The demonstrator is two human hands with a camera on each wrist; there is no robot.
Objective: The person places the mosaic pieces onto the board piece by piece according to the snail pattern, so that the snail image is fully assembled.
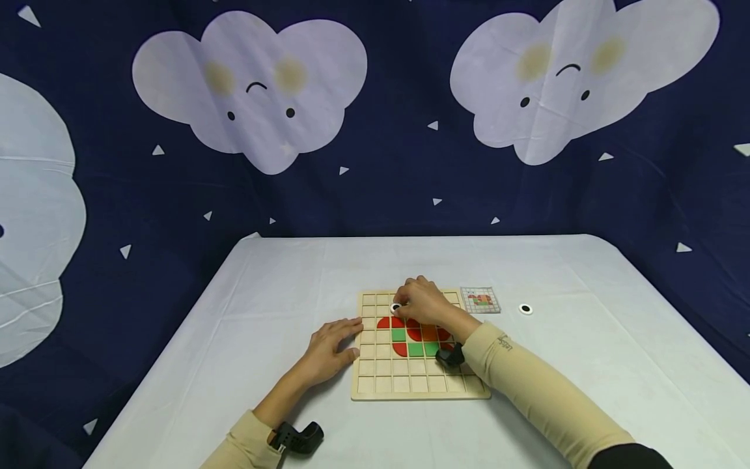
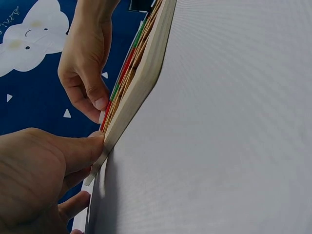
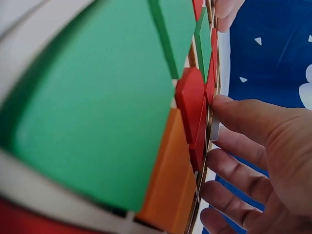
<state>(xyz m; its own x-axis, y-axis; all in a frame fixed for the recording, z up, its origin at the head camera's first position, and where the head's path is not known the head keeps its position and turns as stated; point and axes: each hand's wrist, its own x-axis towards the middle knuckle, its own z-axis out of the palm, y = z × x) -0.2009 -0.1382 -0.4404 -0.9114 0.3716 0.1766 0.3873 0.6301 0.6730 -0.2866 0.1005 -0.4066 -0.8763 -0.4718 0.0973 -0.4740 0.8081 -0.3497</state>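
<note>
My right hand point(image 1: 423, 303) pinches a white round eye piece with a black centre point(image 1: 395, 308) over the upper left part of a wooden grid board point(image 1: 375, 385). In the right wrist view, thumb and index finger hold the piece's edge point(image 3: 215, 128) close to the grid, with the other fingers spread. My left hand point(image 1: 329, 352) rests against the board's left edge, its fingers extended and its thumb touching the rim in the left wrist view. On the grid lie red curved pieces point(image 1: 400, 350), green squares point(image 1: 398, 335) and an orange piece point(image 1: 430, 333), partly hidden by my right arm.
A small pattern card point(image 1: 480, 300) with a coloured grid picture lies at the board's upper right. Farther right, a second eye piece point(image 1: 525, 309) lies on the white tabletop point(image 1: 281, 280). A dark blue curtain with clouds point(image 1: 404, 176) hangs behind the table.
</note>
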